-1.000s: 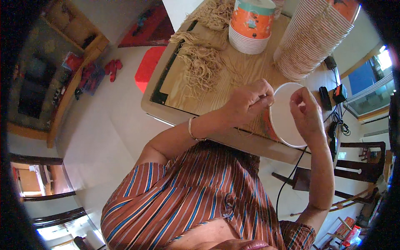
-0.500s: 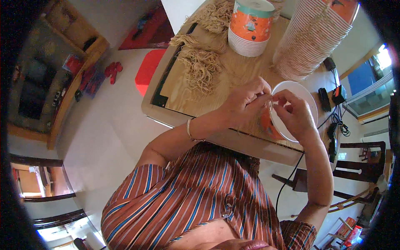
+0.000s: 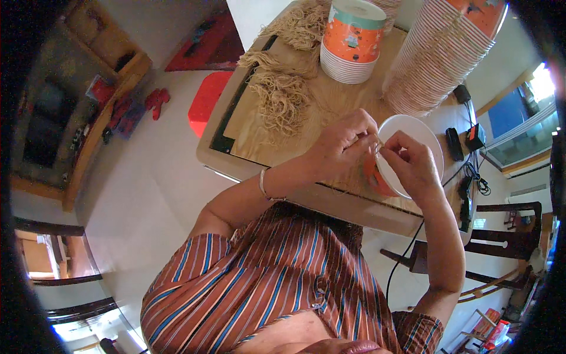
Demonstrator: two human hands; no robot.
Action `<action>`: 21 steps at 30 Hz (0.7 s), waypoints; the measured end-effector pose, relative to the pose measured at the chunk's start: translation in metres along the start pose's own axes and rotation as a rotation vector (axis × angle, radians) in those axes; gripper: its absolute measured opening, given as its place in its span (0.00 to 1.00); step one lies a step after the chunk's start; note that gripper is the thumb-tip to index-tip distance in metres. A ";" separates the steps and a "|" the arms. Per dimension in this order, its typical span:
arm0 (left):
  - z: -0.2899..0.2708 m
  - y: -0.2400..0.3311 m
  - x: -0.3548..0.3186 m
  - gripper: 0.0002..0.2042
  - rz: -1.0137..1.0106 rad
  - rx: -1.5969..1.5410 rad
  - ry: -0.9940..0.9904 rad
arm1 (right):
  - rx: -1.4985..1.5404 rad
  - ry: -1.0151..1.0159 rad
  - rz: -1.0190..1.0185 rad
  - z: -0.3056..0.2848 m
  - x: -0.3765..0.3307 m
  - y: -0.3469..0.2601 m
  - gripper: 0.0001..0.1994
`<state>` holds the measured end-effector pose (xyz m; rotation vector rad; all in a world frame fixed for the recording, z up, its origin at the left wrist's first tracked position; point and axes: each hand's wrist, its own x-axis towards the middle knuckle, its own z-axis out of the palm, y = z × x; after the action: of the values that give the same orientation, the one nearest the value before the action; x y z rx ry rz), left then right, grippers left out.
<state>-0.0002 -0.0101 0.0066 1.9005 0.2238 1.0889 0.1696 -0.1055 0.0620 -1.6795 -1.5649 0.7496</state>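
A paper tub [image 3: 417, 128] with an orange outside and white inside lies tipped on the table under my hands. My left hand [image 3: 348, 141] is closed in a pinch at its rim, holding thin tan twine [image 3: 380, 143]. Right beside it, my right hand [image 3: 413, 165] pinches the same twine, its thumb and forefinger almost touching the left fingertips. The right hand covers part of the tub's opening. Whether the twine is fixed to the rim cannot be made out.
Loose bundles of tan twine [image 3: 282, 103] lie on the wooden table [image 3: 253, 138]. Beyond them stand a short stack of orange tubs [image 3: 354, 38] and a tall leaning stack [image 3: 433, 65]. Black adapters and cables [image 3: 474, 137] lie at the right edge. A red stool [image 3: 207, 103] is at left.
The whole view has shifted slightly. Both hands stay pinched together at the tub's rim, with small finger movements on the twine.
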 end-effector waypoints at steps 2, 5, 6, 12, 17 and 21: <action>-0.003 0.000 -0.003 0.01 0.024 0.110 -0.045 | -0.034 0.018 -0.006 0.000 -0.003 -0.007 0.05; 0.000 -0.006 -0.009 0.04 0.312 0.568 0.027 | -0.325 0.220 -0.206 0.001 -0.006 -0.010 0.05; -0.001 -0.006 -0.012 0.05 0.232 0.510 0.019 | -0.335 0.290 -0.159 0.001 -0.006 -0.004 0.05; -0.010 -0.012 -0.029 0.06 0.133 0.386 0.001 | -0.533 0.079 0.094 -0.020 -0.011 0.034 0.07; -0.003 -0.007 -0.022 0.06 -0.026 -0.076 0.056 | -0.422 0.160 -0.039 -0.022 -0.006 0.011 0.03; -0.005 -0.004 -0.014 0.04 0.021 -0.011 0.051 | -0.293 0.177 -0.168 -0.021 -0.005 -0.010 0.06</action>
<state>-0.0108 -0.0123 -0.0042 1.8709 0.2267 1.1510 0.1800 -0.1125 0.0824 -1.7384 -1.7249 0.2870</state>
